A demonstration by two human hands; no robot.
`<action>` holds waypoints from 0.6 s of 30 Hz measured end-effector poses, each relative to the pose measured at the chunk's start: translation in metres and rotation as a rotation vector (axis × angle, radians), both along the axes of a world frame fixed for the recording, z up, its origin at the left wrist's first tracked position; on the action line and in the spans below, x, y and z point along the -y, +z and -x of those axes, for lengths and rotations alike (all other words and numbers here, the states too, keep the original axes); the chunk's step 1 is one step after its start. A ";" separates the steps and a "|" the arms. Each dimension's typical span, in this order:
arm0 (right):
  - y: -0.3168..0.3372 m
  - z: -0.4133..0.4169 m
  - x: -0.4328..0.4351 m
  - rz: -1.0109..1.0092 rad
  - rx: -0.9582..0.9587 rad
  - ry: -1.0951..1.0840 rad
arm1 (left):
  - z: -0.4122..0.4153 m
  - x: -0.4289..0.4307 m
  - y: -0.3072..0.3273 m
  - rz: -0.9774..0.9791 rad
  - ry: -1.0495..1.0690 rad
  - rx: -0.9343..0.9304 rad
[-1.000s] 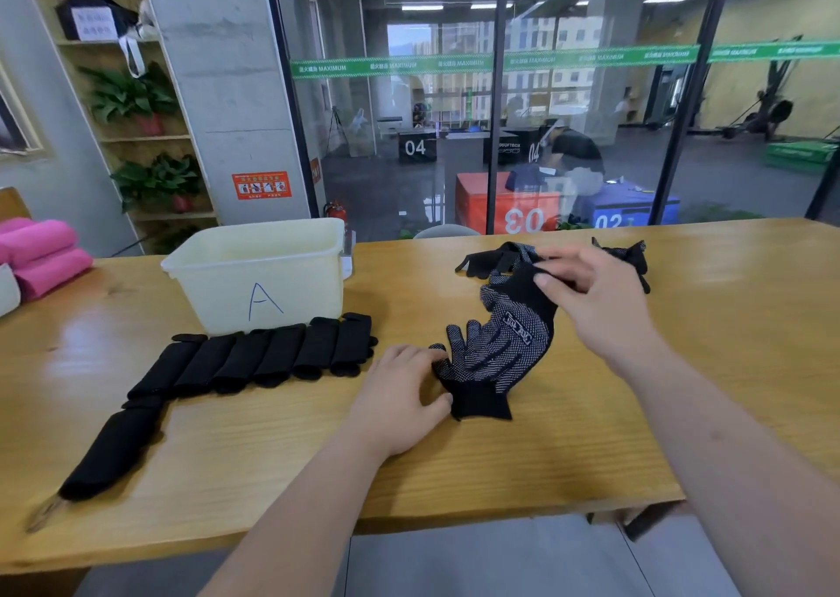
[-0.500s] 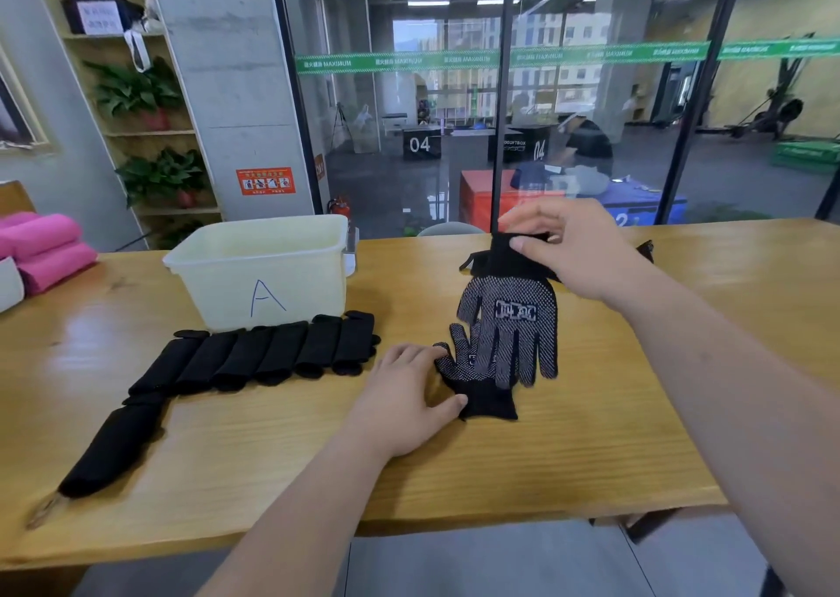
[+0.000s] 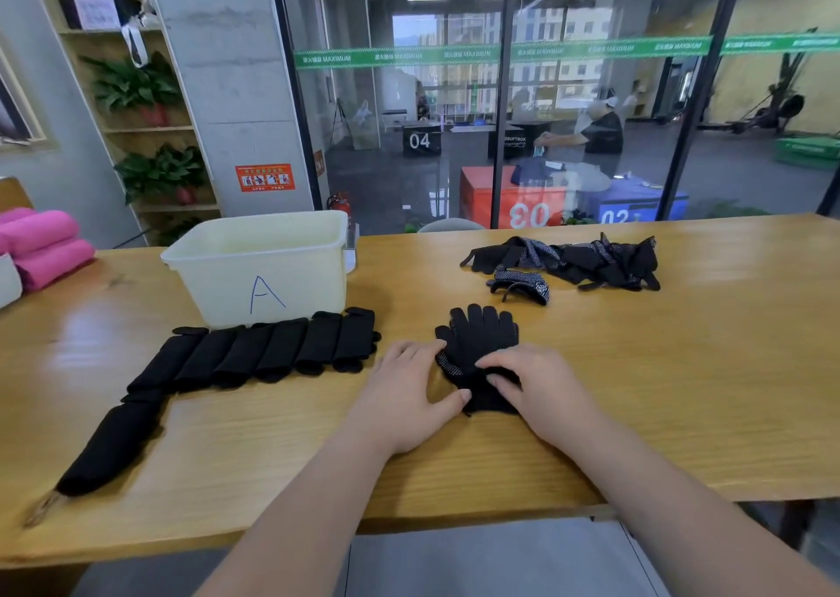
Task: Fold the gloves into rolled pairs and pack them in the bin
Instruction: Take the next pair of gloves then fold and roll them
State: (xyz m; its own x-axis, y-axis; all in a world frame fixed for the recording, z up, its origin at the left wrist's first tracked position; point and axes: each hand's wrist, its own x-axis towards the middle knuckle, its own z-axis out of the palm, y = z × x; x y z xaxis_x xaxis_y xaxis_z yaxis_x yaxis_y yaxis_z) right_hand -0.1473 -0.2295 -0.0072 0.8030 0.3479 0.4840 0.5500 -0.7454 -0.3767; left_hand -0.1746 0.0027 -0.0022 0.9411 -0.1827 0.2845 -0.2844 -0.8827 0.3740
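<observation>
The stacked gloves (image 3: 482,337) lay on the table (image 3: 682,369) near the bin (image 3: 272,273) (aligned, not yet rolled). The left hand (image 3: 404,396) and right hand (image 3: 538,392) pressed flat at their cuff end, fingers relaxed. The next move likely needed a tight, even roll.

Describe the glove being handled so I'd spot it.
On the wooden table, right of the cream plastic bin marked A, a black knit glove lies flat, fingers pointing away. Unlike the rolled black gloves and tangled pile, the left hand and right hand touch it.
</observation>
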 end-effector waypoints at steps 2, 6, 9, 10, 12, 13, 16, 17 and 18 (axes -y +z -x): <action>0.001 0.000 -0.002 0.027 0.098 -0.037 | 0.001 0.001 0.002 0.005 -0.005 -0.006; 0.016 0.003 -0.004 0.081 0.294 -0.152 | 0.005 0.002 0.006 0.000 -0.006 -0.011; 0.012 0.009 -0.002 0.140 0.402 -0.129 | 0.004 0.002 0.005 0.008 -0.004 -0.014; 0.007 0.012 -0.002 0.162 0.408 -0.109 | 0.004 0.002 0.005 0.012 -0.003 -0.019; -0.002 0.019 -0.004 0.189 0.375 -0.079 | 0.003 0.002 0.004 0.025 -0.001 -0.034; -0.005 0.021 -0.004 0.188 0.350 -0.076 | 0.004 0.002 0.004 0.028 -0.001 -0.036; -0.004 0.026 -0.003 0.147 0.298 -0.111 | 0.006 0.002 0.006 0.035 -0.002 -0.040; -0.003 0.028 -0.003 0.142 0.293 -0.117 | 0.007 0.002 0.006 0.041 -0.002 -0.043; -0.002 0.030 -0.003 0.142 0.292 -0.117 | 0.007 0.002 0.006 0.045 0.000 -0.045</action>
